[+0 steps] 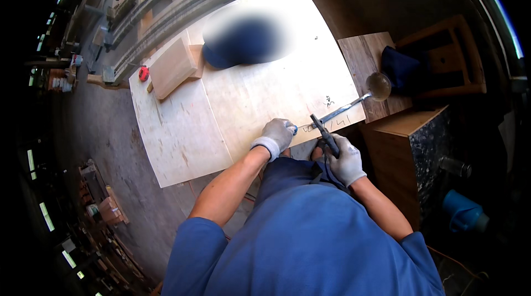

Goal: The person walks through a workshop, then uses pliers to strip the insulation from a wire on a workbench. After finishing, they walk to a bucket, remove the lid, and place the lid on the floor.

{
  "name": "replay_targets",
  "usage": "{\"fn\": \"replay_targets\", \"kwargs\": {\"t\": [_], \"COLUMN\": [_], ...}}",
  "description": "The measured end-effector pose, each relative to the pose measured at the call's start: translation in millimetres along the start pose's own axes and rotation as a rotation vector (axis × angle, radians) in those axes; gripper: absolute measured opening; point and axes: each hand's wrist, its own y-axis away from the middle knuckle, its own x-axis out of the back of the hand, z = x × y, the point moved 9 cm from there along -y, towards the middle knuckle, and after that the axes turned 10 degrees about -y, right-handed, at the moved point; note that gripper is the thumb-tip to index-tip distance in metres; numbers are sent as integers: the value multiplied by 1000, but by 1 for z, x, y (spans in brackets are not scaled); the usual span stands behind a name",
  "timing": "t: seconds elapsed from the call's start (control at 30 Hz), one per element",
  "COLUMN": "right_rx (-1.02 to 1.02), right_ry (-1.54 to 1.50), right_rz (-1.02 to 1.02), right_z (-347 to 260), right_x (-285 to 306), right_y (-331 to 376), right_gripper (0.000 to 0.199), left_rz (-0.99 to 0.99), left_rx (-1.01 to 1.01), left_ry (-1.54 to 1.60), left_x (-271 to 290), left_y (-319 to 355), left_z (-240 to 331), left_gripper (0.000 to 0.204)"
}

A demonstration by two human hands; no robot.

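Observation:
My left hand (279, 134), in a pale work glove, is closed at the table's near edge around the thin end of a long-handled metal ladle (344, 109). A small blue bit shows at its fingertips. The ladle slants up to the right, and its round brownish bowl (378, 86) hangs past the table's right edge. My right hand (347, 161), also gloved, is closed around a black-handled tool (326, 135). The tool's dark tip crosses the ladle's handle near its thin end; I cannot tell whether they touch. A dark cord runs down beside this hand.
The pale plywood tabletop (182, 141) bears a wooden block (172, 69), a red tape measure (144, 73) and a blurred dark-blue shape (238, 47). At right stand a small wooden table (362, 55), a chair (467, 58), a cabinet (392, 169) and a blue jug (462, 210). Metal rails (182, 11) run behind.

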Motion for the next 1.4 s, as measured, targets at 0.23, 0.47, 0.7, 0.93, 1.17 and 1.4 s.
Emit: {"fn": "replay_targets", "kwargs": {"t": [0.23, 0.47, 0.7, 0.93, 1.17, 1.4], "right_rx": [-18, -234, 284, -94, -498, -460], "right_ry": [-3, 271, -3, 10, -358, -179], "right_rz": [80, -125, 170, 68, -249, -426], "right_z": [-28, 43, -69, -2, 28, 40], "right_x": [15, -19, 24, -7, -4, 5], "right_y": [-11, -4, -2, -5, 12, 23], "right_gripper": [24, 27, 36, 20, 27, 40], "left_rz": [-15, 21, 59, 16, 43, 320], "left_rx": [40, 12, 12, 67, 19, -253], "left_ry": [92, 30, 40, 145, 176, -84], "left_x": [-11, -17, -9, -19, -16, 33], "left_y": [-2, 3, 4, 0, 7, 40], "left_z": [-11, -7, -6, -14, -12, 23], "left_gripper": [24, 24, 24, 24, 23, 24]}}
